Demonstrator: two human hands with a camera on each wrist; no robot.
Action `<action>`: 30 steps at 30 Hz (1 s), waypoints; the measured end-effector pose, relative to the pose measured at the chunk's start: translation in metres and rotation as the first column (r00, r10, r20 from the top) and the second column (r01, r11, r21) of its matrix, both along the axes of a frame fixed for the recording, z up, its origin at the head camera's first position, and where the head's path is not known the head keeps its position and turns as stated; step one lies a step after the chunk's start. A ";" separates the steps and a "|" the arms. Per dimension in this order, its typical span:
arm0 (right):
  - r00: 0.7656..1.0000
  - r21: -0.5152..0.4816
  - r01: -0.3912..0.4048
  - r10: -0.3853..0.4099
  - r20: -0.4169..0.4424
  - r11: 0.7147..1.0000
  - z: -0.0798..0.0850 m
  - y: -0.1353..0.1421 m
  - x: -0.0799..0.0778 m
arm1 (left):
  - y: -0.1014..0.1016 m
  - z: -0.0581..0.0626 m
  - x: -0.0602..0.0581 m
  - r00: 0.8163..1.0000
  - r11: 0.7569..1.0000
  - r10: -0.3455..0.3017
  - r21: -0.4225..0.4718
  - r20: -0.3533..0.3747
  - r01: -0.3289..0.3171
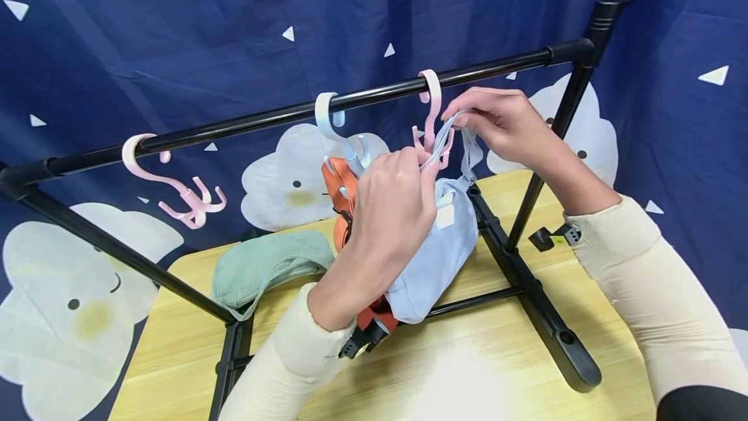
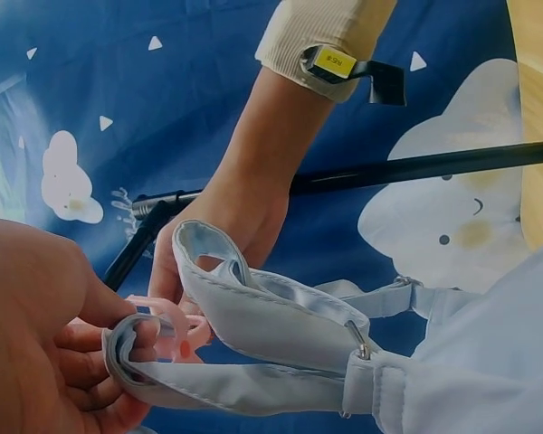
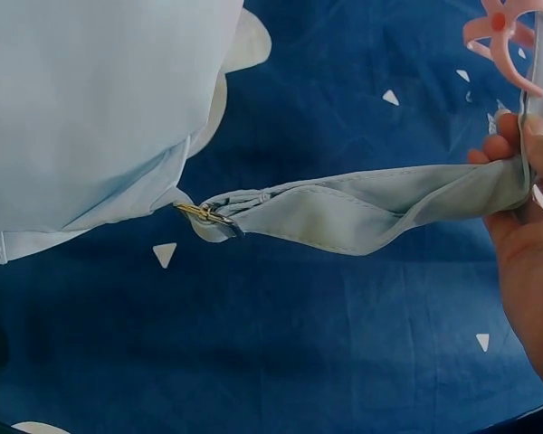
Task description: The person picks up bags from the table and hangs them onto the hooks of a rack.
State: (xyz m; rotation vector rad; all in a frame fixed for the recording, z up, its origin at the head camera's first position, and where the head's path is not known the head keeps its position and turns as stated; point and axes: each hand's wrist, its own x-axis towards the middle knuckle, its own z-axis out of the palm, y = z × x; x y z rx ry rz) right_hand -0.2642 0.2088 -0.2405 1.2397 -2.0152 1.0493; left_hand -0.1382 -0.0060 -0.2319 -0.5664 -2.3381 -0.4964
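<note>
A light blue bag [image 1: 442, 245] hangs below both hands by its strap [image 3: 344, 208], which has a metal buckle near the bag. My left hand [image 1: 394, 203] pinches one part of the strap, left of a pink hook hanger [image 1: 433, 109] on the rail. To the right of that hanger, my right hand [image 1: 502, 122] pinches another part between thumb and fingers. In the left wrist view the pink prongs [image 2: 176, 330] show close behind the strap loop. Whether the strap rests on a prong, I cannot tell.
A black rail [image 1: 251, 122] carries a blue hanger [image 1: 333, 125] and another pink hanger [image 1: 189, 200]. An orange bag [image 1: 340, 187] is under the blue one, partly hidden by the left hand. A green bag [image 1: 269, 265] lies on the wooden table [image 1: 169, 336]. Behind hangs a blue curtain [image 1: 193, 38].
</note>
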 end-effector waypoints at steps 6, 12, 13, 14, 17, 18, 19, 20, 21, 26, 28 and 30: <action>1.000 0.014 0.020 -0.021 0.009 1.000 -0.004 0.002 0.002 | 0.002 -0.003 0.000 1.000 1.000 0.006 -0.022 -0.006 -0.006; 0.998 -0.001 0.039 -0.039 0.041 0.999 -0.008 0.007 0.006 | 0.006 -0.005 -0.001 1.000 0.999 0.002 -0.039 -0.013 -0.003; 0.998 -0.001 0.039 -0.039 0.041 0.999 -0.009 0.007 0.006 | 0.007 -0.005 -0.001 1.000 0.999 0.001 -0.040 -0.014 -0.002; 0.999 -0.005 0.037 -0.037 0.040 0.999 -0.009 0.008 0.007 | 0.007 -0.006 -0.001 1.000 0.999 -0.001 -0.039 -0.014 0.000; 0.999 -0.015 0.038 -0.037 0.027 0.999 -0.010 0.009 0.008 | 0.010 -0.007 -0.001 1.000 0.999 -0.002 -0.041 -0.019 0.001; 0.999 -0.015 0.043 -0.042 0.021 0.999 -0.011 0.010 0.009 | 0.011 -0.007 -0.002 1.000 0.999 0.000 -0.042 -0.020 -0.001; 0.999 -0.015 0.052 -0.052 0.014 0.999 -0.011 0.010 0.010 | 0.011 -0.008 -0.002 1.000 0.999 0.002 -0.045 -0.021 -0.003; 0.998 -0.013 0.063 -0.063 0.010 0.998 -0.012 0.011 0.011 | 0.012 -0.008 -0.002 1.000 0.999 0.005 -0.049 -0.020 -0.006; 0.997 -0.007 0.079 -0.079 0.004 0.997 -0.012 0.012 0.012 | 0.013 -0.008 -0.002 1.000 0.998 0.009 -0.055 -0.019 -0.010; 0.983 0.022 0.182 -0.182 -0.036 0.983 -0.013 0.015 0.021 | 0.018 -0.012 -0.002 1.000 0.997 0.019 -0.073 -0.008 -0.020; 0.972 0.024 0.228 -0.227 -0.055 0.973 -0.014 0.016 0.025 | 0.020 -0.013 -0.002 1.000 0.996 0.022 -0.085 -0.011 -0.023; 0.961 0.025 0.271 -0.268 -0.068 0.962 -0.015 0.016 0.028 | 0.022 -0.015 -0.002 1.000 0.995 0.024 -0.099 -0.015 -0.026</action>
